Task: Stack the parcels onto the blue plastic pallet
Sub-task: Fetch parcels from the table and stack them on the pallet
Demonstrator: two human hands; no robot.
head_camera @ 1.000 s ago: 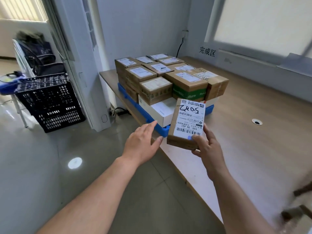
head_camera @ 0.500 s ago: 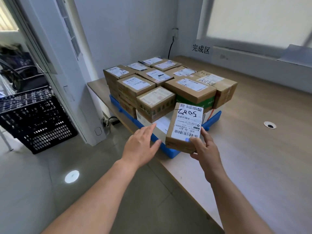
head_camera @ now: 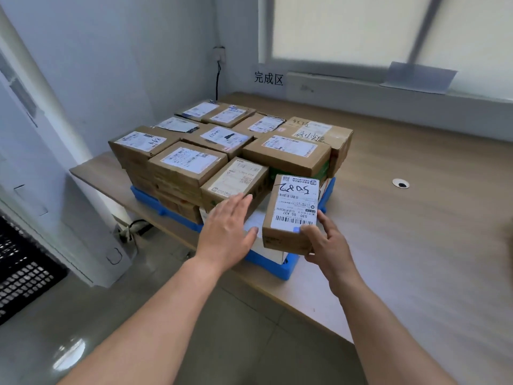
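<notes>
Head view: the fingers (head_camera: 323, 219) of the right hand (head_camera: 329, 247) curl round the near end of a small brown parcel (head_camera: 294, 215), thumb on its label, holding it tilted over the pallet's near corner; the fingers (head_camera: 238, 202) of the left hand (head_camera: 227, 232) are straight and spread, holding nothing, just left of the parcel and over a white box (head_camera: 273, 255); whether that palm touches anything cannot be told.

The hold is one-handed and at one end only, so the far end may dip or the parcel may slip as it goes down. The free spot looks narrow, between the carton with the pale label (head_camera: 236, 179) and the pallet's edge, so a skewed landing may leave the parcel overhanging the corner, from which it could tip onto the table (head_camera: 416, 232) or the floor. A nudge from either hand could also shift the neighbouring cartons.

The blue plastic pallet (head_camera: 288, 269) sits on the table's near-left part and bears brown labelled cartons packed close together, at least two layers deep on the left side; the white box lies low at the near corner, under the held parcel. Whether the parcel already rests on it cannot be told. A black lattice crate (head_camera: 22, 273) stands on the floor at the far left; its contents are out of sight.
</notes>
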